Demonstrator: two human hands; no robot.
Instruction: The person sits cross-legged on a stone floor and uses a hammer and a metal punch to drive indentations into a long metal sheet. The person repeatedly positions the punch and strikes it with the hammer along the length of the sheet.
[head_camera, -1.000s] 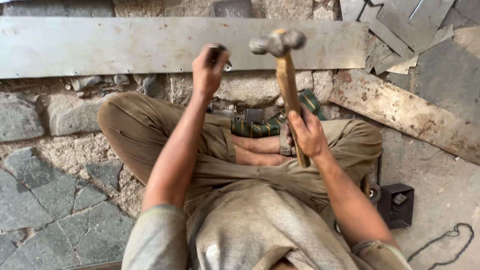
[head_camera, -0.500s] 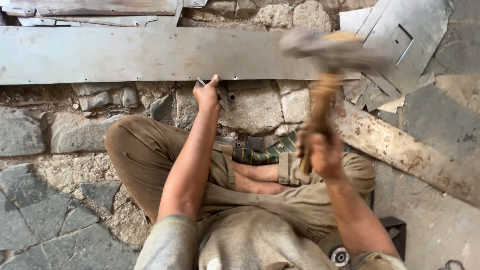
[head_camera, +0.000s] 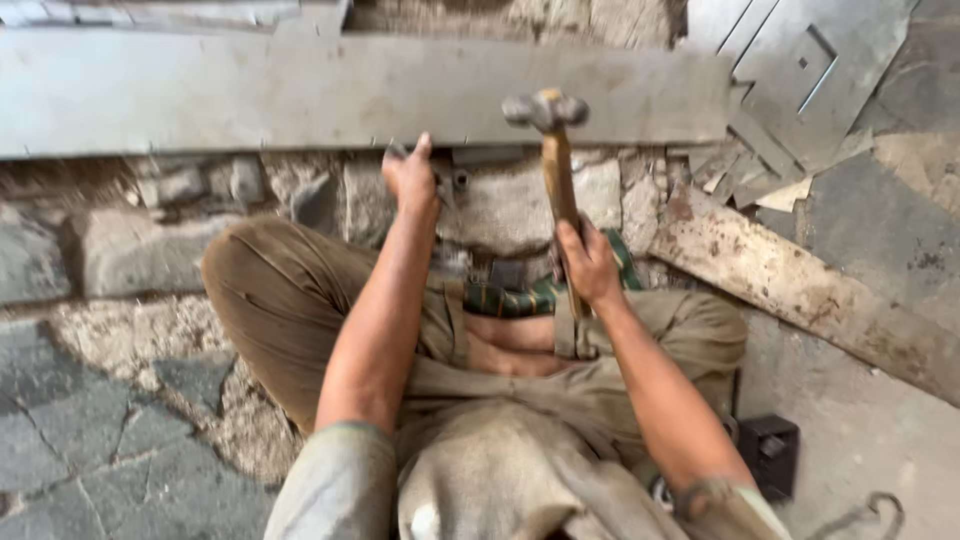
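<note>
Long grey sheet-metal strip (head_camera: 300, 95) spans the stone floor (head_camera: 90, 440) ahead, closing off reach beyond it. Left hand (head_camera: 412, 178) sits at the strip's near edge; right hand (head_camera: 588, 265) holds a wooden-handled steel hammer (head_camera: 548, 112) upright, its head over the strip. Narrow gap between the two hands. Folded legs in brown trousers (head_camera: 290, 300) fill the near space. Right: rusty flat metal bar (head_camera: 800, 290), cut grey metal offcuts (head_camera: 800, 70), small black box (head_camera: 768, 455). Left floor open.

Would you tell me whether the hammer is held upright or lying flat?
Upright: the right hand grips the hammer low on its wooden handle, head uppermost.
</note>
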